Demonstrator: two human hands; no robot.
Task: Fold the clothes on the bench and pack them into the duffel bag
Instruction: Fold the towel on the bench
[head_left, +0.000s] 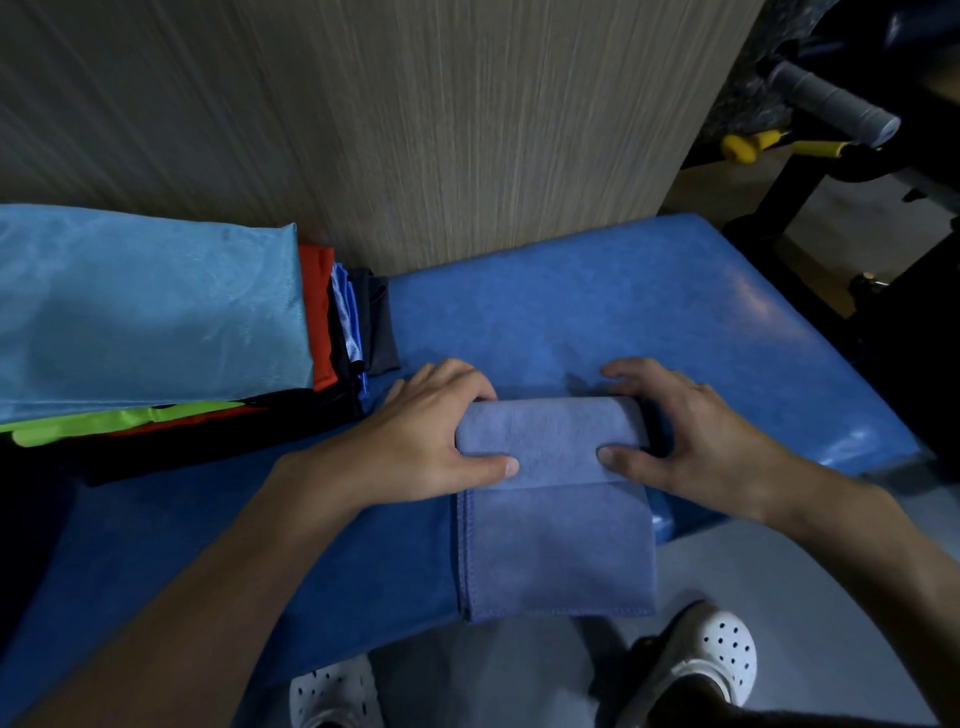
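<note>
A grey-blue towel (556, 540) lies at the near edge of the blue bench (675, 312), towards its right end. Its far part is rolled up into a thick roll, and the flat near part hangs a little over the near edge. The left hand (431, 436) grips the left end of the roll: the fingers are curled over the far side and the thumb presses on the top. The right hand (691, 441) grips the right end in the same way (thumb on top, pointing to the other thumb). Both hands are clamped on the towel, with the middle of the roll bare between them.

On the left part of the bench, against the far edge, there is a stack (145, 306) of folded clothes: light blue on top, then red, black, a green stripe and a patterned blue piece. It is near the left hand but does not touch it. Behind the bench stands a wall (415, 130) with a wood pattern. Below the near edge two white clogs (711, 654) stand on the grey floor (831, 597).
</note>
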